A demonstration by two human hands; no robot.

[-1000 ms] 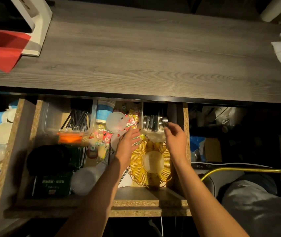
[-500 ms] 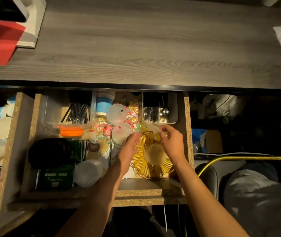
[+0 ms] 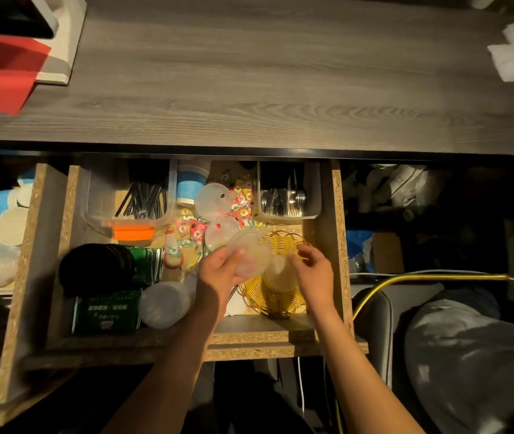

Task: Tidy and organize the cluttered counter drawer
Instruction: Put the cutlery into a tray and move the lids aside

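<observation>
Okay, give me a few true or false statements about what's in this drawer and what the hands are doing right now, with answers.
1. The left hand holds a clear plastic lid. True.
2. The yellow wicker basket sits on the countertop. False: it sits in the drawer.
3. The forks lie in a clear bin at the drawer's back right. True.
4. The right hand grips the orange item. False: it hovers over the basket, holding nothing visible.
</observation>
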